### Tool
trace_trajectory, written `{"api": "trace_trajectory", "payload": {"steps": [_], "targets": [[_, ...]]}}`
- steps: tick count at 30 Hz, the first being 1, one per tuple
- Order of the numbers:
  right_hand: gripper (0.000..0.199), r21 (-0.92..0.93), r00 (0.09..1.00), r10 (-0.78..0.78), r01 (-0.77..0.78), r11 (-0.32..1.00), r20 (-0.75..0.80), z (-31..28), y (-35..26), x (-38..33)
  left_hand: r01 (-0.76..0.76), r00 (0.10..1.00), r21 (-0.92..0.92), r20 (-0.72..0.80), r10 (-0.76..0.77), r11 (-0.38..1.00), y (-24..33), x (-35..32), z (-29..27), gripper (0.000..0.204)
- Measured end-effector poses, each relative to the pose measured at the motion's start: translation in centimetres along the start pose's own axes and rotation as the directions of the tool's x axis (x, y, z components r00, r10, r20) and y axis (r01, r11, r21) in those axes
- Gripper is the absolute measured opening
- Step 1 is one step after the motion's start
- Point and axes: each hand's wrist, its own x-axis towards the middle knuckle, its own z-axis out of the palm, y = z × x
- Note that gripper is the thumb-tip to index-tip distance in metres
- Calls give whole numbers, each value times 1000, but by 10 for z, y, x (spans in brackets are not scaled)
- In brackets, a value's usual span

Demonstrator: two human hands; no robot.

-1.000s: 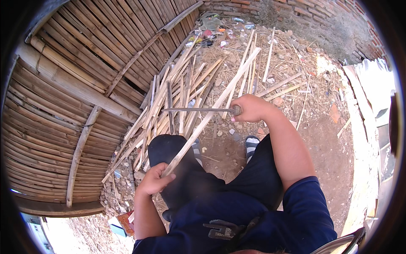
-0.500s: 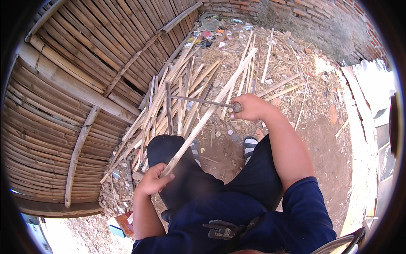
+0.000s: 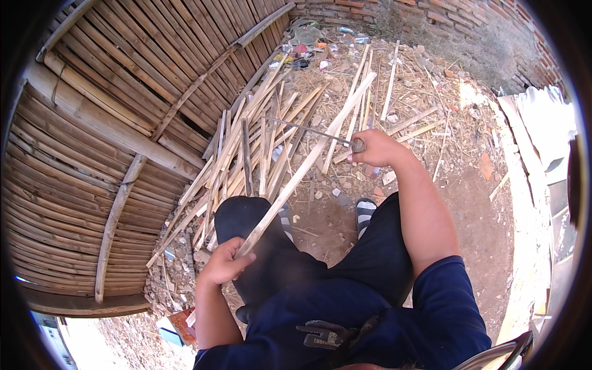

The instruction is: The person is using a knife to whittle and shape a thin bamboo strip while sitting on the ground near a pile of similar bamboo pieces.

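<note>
Gripping the near end of a pale wooden strip, the left hand is near the left thigh; the right hand clasps a thin dark blade that crosses the strip; slatted wall bounds the left; brown soil spreads beyond the right forearm

Standing here, I'm reading no lettering anywhere. A grey print is showing on the chest of the dark blue shirt; I'm not making out any word in it. Coloured litter is lying near the brick wall, any marks being too small for reading.
</note>
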Motion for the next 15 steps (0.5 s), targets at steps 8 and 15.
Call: {"api": "trace_trajectory", "payload": {"steps": [8, 15], "targets": [[52, -53, 984, -173, 174, 983, 32, 21, -20, 1, -4, 1000, -13, -3, 4, 1000, -5, 1, -2, 18], [50, -60, 963, -267, 269, 961, 36, 29, -13, 4, 14, 1000, -25, 1, -14, 1000, -1, -1, 0, 17]]}}
